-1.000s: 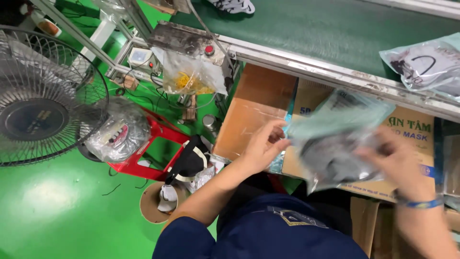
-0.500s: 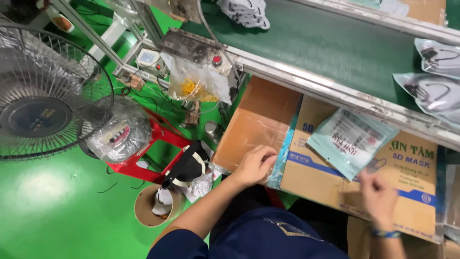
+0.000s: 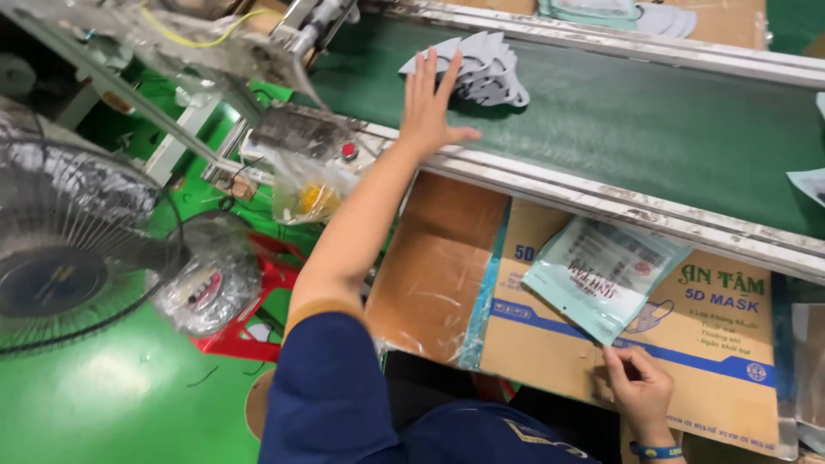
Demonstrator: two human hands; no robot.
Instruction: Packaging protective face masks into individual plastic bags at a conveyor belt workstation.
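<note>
My left hand stretches out over the dark green conveyor belt, fingers spread, touching the near edge of a fanned stack of grey face masks. My right hand rests low on a printed cardboard box, fingertips pinching the lower corner of a pale teal plastic mask pouch that lies flat on the box. The pouch looks flat and sealed at the sides.
A metal rail edges the belt above the box. A wire-guard fan stands at left over the green floor. A clear bag hangs under a control box with a red button. A red stool sits below.
My left hand has left the box flap and reached up onto the belt to the grey masks. The pouch has settled onto the box with my right hand at its corner.
</note>
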